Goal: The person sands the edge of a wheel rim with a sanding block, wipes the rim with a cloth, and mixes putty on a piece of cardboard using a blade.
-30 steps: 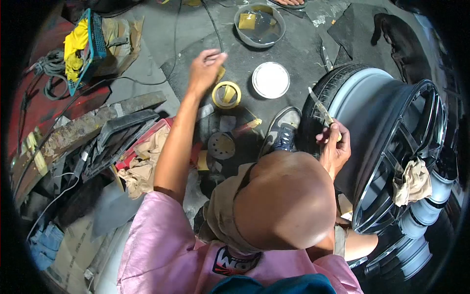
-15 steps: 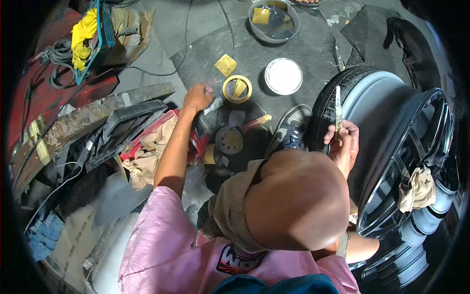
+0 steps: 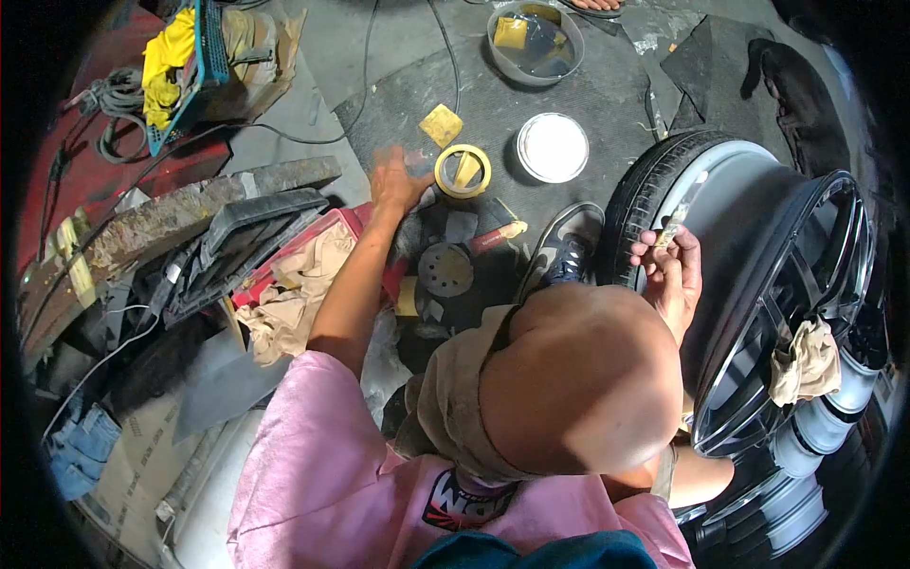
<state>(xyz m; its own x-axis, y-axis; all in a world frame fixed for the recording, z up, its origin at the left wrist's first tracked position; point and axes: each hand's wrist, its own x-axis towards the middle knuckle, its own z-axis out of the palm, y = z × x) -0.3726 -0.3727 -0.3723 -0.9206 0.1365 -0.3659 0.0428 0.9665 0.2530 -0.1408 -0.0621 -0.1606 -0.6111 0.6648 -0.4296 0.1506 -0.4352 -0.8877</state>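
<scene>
My left hand reaches over the dark mat with its fingers spread, just left of a yellow tape roll. A small light piece lies partly hidden under its palm side. My right hand is closed on a slim, pale, stained tool, whose tip points up over the wheel rim. A yellow square pad lies above the tape roll. To the right of the roll is a round container with a white top. Below the roll are a round perforated disc and a red-handled tool.
A bowl of liquid holds a yellow piece. A black animal lies at upper right, and bare toes show at the top edge. A red box, a rough beam and a blue basket are on the left.
My left hand moved from above the tape roll down and left of it, then its fingers spread. The yellow pad came into full view. The tool in my right hand changed its tilt.
</scene>
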